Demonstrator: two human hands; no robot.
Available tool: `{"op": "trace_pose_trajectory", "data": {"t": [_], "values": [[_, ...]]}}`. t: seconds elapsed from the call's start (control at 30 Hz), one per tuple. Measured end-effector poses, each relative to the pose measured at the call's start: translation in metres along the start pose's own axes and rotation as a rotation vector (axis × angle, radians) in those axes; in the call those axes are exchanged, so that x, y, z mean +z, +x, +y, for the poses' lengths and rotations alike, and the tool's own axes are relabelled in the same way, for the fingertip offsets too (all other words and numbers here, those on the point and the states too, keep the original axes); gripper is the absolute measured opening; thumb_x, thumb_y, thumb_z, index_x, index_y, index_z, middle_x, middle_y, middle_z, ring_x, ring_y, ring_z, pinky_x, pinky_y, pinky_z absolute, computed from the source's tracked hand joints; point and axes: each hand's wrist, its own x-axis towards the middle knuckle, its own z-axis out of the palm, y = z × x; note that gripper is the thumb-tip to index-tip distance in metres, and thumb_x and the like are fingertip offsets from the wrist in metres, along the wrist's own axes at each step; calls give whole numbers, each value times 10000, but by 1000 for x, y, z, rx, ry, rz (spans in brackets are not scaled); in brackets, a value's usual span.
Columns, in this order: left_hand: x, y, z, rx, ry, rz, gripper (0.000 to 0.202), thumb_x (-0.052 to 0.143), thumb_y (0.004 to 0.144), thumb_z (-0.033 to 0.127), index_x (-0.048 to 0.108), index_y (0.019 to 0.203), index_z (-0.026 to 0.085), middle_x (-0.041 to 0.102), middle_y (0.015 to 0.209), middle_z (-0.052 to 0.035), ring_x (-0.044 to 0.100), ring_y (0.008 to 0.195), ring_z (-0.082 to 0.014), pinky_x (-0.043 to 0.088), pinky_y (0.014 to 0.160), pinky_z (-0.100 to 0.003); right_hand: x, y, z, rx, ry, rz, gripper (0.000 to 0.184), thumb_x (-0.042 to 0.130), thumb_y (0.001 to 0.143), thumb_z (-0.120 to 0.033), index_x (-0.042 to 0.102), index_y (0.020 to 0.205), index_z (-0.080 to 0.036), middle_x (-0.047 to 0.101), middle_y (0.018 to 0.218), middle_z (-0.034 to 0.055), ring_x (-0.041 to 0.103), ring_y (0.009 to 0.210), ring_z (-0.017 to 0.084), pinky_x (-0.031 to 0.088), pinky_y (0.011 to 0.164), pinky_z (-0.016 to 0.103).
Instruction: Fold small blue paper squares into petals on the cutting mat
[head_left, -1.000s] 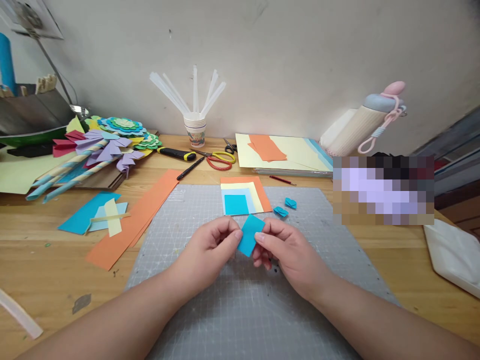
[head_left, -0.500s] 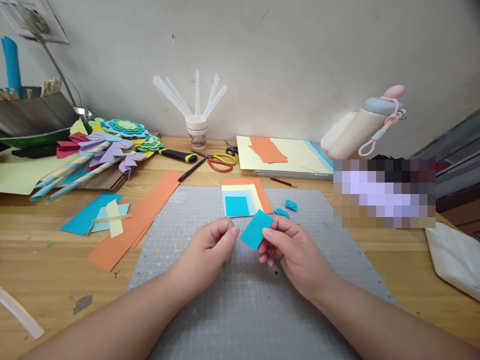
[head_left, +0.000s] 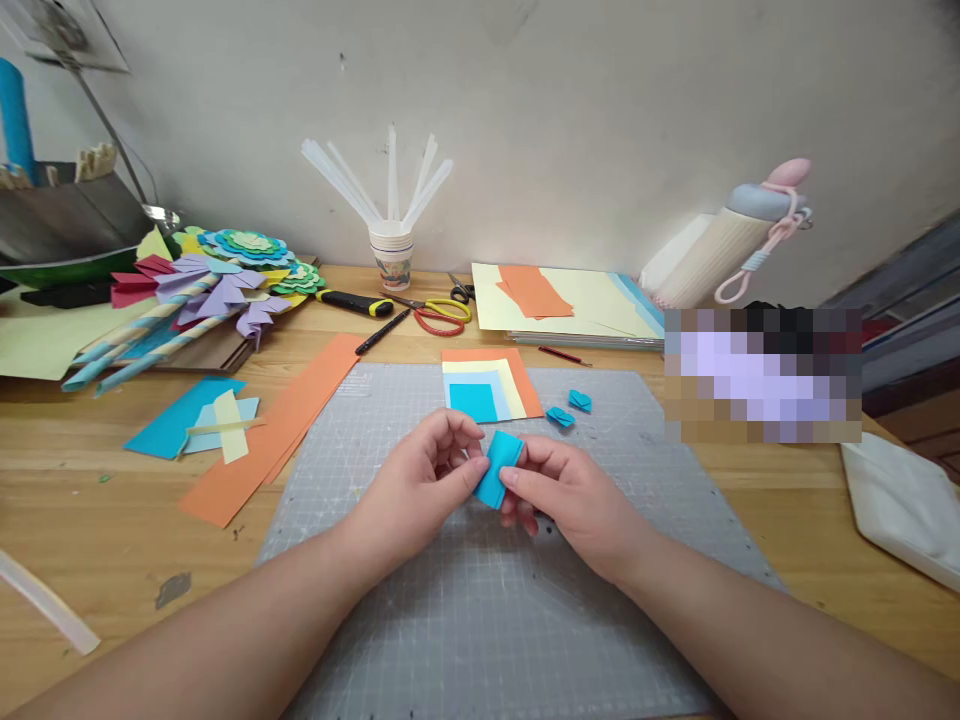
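Observation:
A small blue sheet of paper, bent over on itself, is held between my two hands above the grey cutting mat. My left hand pinches its left edge with thumb and fingers. On the other side my right hand grips it, the thumb lying on top. Just beyond the hands lies a stack of square papers in orange, yellow, light blue and blue. Two small folded blue paper pieces, one of them nearer and one farther, rest right of the stack.
Orange paper strips and blue paper lie to the left. Behind the mat are a black pen, a yellow-black cutter, scissors and a paper cup of white strips. A bottle leans at the right.
The blue sheet, flat before and held by my right hand alone, is now bent over. My left hand has moved right and taken hold of it.

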Motion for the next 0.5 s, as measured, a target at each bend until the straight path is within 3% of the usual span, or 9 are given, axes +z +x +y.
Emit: {"op": "trace_pose_trajectory", "data": {"t": [0.07,0.17,0.33,0.4,0.5], "values": [[-1,0,-2,15,40,34,129,623,832,296,567,892,197,595,806,10,553,714,-132,439,654,-257,0,1,1,-12,-55,14,158,592,792,-325,562,748,-176,575,596,-24,510,503,98,384,467,220],[-2,-1,-2,11,49,-27,191,630,821,356,593,896,184,601,829,-7,553,756,-148,443,681,-271,1,0,3,-59,-210,50,166,571,810,-315,516,716,-189,504,584,-44,452,510,94,338,472,224],[0,-4,1,30,255,-71,200,693,757,311,615,877,172,599,803,-11,518,748,-160,419,685,-290,1,-7,7,-301,-580,37,264,566,763,-150,374,586,-195,389,559,-66,359,537,84,264,493,227],[0,-3,1,33,237,-72,130,656,783,276,614,844,169,599,794,-9,521,750,-154,419,692,-284,1,-8,7,-311,-588,22,254,559,776,-160,391,589,-193,407,565,-61,372,542,85,278,502,228],[0,-1,2,12,51,-10,107,618,814,270,597,847,170,597,794,2,542,746,-137,433,695,-263,1,-6,3,-187,-414,31,197,564,820,-283,480,666,-193,475,603,-46,431,540,93,338,505,228]]}}
